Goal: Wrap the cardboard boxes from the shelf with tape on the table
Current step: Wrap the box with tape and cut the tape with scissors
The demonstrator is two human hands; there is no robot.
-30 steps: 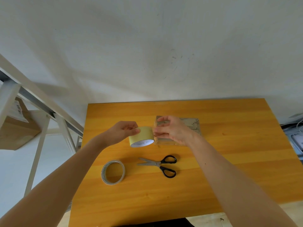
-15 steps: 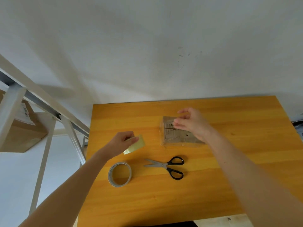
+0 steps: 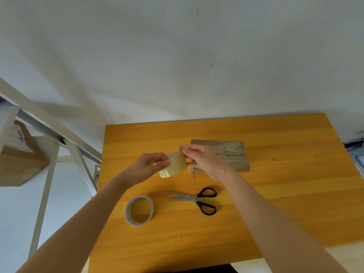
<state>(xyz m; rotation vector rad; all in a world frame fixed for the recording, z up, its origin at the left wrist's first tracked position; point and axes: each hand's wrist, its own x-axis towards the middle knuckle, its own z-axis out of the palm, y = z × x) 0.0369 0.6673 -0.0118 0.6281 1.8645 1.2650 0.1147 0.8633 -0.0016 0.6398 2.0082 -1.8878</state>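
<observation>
A flat brown cardboard box (image 3: pixel 232 154) lies on the yellow wooden table (image 3: pixel 275 203), toward the back middle. My left hand (image 3: pixel 146 167) holds a yellowish tape roll (image 3: pixel 174 165) in the air just left of the box's near left corner. My right hand (image 3: pixel 202 158) is over the box's left end, and its fingertips pinch at the roll's top edge, where a pale strip of tape shows. The box's left end is hidden behind that hand.
A second, thinner tape roll (image 3: pixel 139 210) lies flat near the table's left front. Black-handled scissors (image 3: pixel 197 200) rest to its right. A white metal shelf frame (image 3: pixel 47 127) stands at left with a large cardboard box (image 3: pixel 21 162) on it.
My left hand lifted the tape roll from low at the table's left toward the box. My right hand left the box top and came to the roll's edge.
</observation>
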